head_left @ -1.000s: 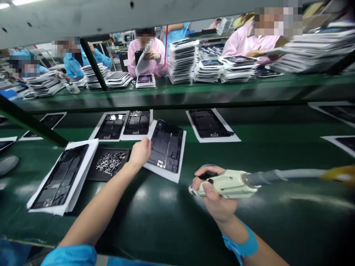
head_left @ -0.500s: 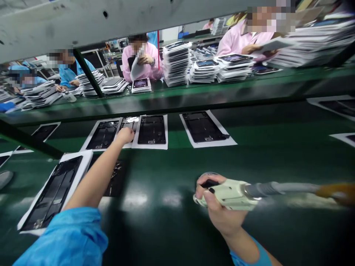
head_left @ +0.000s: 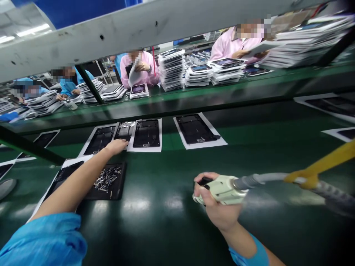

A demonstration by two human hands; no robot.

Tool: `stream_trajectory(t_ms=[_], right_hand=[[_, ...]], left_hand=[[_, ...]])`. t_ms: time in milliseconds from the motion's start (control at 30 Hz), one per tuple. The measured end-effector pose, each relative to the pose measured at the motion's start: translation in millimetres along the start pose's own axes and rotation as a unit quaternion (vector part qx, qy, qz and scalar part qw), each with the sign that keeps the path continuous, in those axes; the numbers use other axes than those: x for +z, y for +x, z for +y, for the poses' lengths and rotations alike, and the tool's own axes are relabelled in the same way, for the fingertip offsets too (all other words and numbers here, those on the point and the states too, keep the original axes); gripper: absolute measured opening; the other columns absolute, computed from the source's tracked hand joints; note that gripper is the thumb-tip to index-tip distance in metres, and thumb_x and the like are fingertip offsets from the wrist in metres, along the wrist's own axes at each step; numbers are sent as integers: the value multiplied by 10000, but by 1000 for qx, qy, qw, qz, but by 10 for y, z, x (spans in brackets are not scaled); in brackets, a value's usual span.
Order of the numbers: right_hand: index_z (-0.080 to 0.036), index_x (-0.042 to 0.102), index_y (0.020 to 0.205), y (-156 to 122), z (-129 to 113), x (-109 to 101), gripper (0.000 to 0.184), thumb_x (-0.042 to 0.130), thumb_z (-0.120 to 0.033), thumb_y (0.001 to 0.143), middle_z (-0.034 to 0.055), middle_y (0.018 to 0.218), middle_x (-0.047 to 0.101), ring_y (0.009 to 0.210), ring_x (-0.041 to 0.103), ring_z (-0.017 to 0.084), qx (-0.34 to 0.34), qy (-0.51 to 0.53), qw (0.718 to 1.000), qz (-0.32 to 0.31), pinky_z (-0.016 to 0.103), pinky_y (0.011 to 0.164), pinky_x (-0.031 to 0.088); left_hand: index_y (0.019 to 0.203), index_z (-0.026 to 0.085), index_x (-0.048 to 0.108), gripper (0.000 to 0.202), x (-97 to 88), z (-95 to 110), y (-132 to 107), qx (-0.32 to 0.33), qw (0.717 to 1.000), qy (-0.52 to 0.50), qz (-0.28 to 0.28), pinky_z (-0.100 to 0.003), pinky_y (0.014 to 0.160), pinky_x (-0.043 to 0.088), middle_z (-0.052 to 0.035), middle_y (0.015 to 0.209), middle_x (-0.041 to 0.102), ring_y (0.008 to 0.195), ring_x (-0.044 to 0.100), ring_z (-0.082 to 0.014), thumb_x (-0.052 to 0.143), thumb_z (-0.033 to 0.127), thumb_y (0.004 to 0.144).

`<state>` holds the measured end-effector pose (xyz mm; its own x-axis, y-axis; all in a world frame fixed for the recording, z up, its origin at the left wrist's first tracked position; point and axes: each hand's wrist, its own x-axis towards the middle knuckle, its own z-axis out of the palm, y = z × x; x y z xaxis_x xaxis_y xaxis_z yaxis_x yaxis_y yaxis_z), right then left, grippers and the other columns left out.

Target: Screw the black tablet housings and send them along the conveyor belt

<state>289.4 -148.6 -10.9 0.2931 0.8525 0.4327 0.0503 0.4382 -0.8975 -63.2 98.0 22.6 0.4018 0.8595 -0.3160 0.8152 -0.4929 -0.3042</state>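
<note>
My right hand [head_left: 215,205] is wrapped round a pale electric screwdriver [head_left: 224,189] whose grey hose runs off to the right. My left hand [head_left: 115,146] reaches forward, fingers flat on the white sheet under a black device panel [head_left: 99,139]. Beside it lie two more black panels [head_left: 146,133] on white sheets. A black tray of loose screws [head_left: 107,178] sits just under my left forearm, and another panel [head_left: 59,176] lies partly hidden by that arm.
A further panel [head_left: 196,129] lies on the green belt [head_left: 172,207] to the right. A yellow bar [head_left: 324,162] crosses at right. Beyond a raised green shelf [head_left: 194,98], people in pink and blue coats work among tall stacks of panels [head_left: 172,68].
My left hand slid a panel forward into the row, then drew back a little to the left onto a neighbouring sheet. The right hand stayed put with the screwdriver.
</note>
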Motion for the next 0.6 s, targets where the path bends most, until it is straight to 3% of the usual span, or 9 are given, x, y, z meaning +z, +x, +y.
stream_trajectory(t_ms=[133,267,400,500,600], right_hand=[[-221,654,1015,-14,33,-15,139,699,-225,883,-2,749,673,520,634,138,9,10,1000,-3,283,498,552],[-221,661,1012,-14,86,-38,144,702,-221,875,-7,733,672,534,630,139,11,-1,1000,-4,286,514,552],[-208,664,1003,28,113,-39,164,714,-233,848,11,768,697,558,647,149,4,-4,1000,1,289,511,557],[-200,655,1007,65,87,-20,197,728,-247,830,22,816,718,548,648,144,1,8,1000,22,280,491,553],[-197,646,1001,97,38,-6,209,732,-264,823,12,800,717,501,621,129,7,21,999,34,270,468,545]], left_hand=[[1035,179,722,328,-224,-115,-110,11,1000,20,8,-335,964,499,-161,1158,700,1124,675,-276,528,16,828],[1016,176,725,351,-520,-300,-306,-10,998,59,7,-327,917,494,-149,1116,720,1040,695,-273,502,-5,815],[903,204,682,176,-834,-398,-654,-56,997,47,35,-282,840,481,-88,1045,727,942,687,-244,579,101,804],[789,219,600,57,-965,-146,-1004,-88,992,-5,90,-266,750,470,-44,898,702,822,658,-208,605,167,811],[766,220,564,96,-901,509,-1413,-50,989,-65,122,-272,711,470,-42,873,674,779,630,-187,583,162,840]])
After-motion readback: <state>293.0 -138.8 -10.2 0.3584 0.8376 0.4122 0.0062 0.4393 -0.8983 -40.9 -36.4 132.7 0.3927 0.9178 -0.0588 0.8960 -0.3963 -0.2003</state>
